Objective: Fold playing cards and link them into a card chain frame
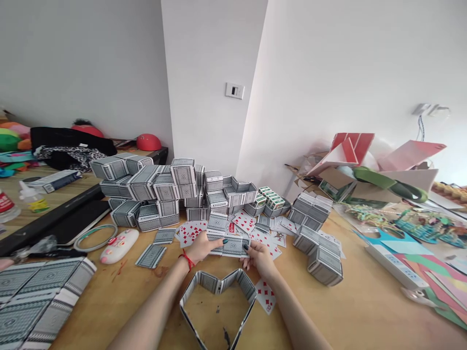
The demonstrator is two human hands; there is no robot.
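My left hand (202, 249) and my right hand (260, 256) both pinch a strip of joined grey-backed playing cards (230, 246) held flat just above the wooden table (350, 311). The left wrist wears a red string. Directly below the hands stands a heart-shaped frame of folded cards (219, 284) on edge. A loose face-up card (266, 296) lies by my right forearm. Face-up red-suit cards (189, 232) are scattered just beyond the hands.
A big pile of grey card-made boxes (164, 192) fills the table's middle, with more boxes (321, 253) at right. A white mouse-like object (119, 246) and a ring (95, 236) lie left. Coloured paper and cartons (383, 170) crowd the right side.
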